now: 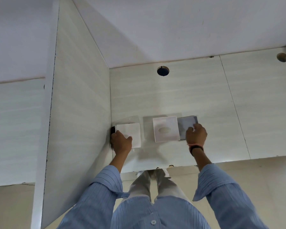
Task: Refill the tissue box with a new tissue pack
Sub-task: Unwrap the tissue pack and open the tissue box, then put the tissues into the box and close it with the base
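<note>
A white tissue pack [132, 133] in clear wrap lies on the pale counter [213, 113], close to the left wall. My left hand [120, 142] grips its near left corner. In the middle lies a white square tissue box lid [165, 124] with an oval opening, flat on the counter. Right beside it sits the grey tissue box base [186, 123]. My right hand [196, 134] is curled over the base's near right part and hides some of it.
A tiled side wall [79, 113] stands directly left of the pack. A small black object [113, 129] sits between pack and wall. Two round holes [163, 71] [282, 57] are cut at the counter's back edge. The counter's front edge runs just below my wrists.
</note>
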`<act>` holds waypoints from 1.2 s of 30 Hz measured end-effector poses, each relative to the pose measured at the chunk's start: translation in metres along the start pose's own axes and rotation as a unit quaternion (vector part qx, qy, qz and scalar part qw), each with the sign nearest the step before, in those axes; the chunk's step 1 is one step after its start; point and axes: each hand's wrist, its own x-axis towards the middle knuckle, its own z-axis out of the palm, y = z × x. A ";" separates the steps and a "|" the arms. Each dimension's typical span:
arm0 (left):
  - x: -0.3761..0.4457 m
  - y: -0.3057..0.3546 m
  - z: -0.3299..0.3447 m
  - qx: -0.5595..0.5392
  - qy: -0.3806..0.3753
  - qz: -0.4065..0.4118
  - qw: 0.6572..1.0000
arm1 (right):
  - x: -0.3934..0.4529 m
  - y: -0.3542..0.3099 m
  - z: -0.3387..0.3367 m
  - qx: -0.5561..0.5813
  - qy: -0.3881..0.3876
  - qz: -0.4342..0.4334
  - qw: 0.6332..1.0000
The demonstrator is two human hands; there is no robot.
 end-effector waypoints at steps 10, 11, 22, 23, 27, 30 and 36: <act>0.003 -0.001 -0.005 -0.012 -0.027 -0.054 0.998 | -0.092 -0.053 0.093 -0.047 -0.330 -0.231 0.914; 0.004 -0.002 -0.005 -0.022 -0.034 -0.058 0.997 | -0.094 -0.054 0.098 -0.072 -0.348 -0.233 0.905; 0.017 -0.003 -0.013 -0.122 -0.075 -0.119 0.982 | -0.092 -0.046 0.127 -0.264 -0.394 -0.278 0.835; 0.018 -0.003 -0.013 -0.131 -0.072 -0.125 0.981 | -0.092 -0.045 0.127 -0.267 -0.394 -0.278 0.834; 0.025 -0.008 -0.008 -0.179 -0.055 -0.123 0.975 | -0.089 -0.044 0.128 -0.267 -0.396 -0.268 0.837; 0.019 -0.001 -0.014 -0.221 -0.081 -0.129 0.963 | -0.091 -0.045 0.123 -0.219 -0.398 -0.238 0.859; 0.008 0.003 -0.024 -0.313 -0.123 -0.128 0.933 | -0.087 -0.046 0.113 -0.047 -0.289 -0.202 0.935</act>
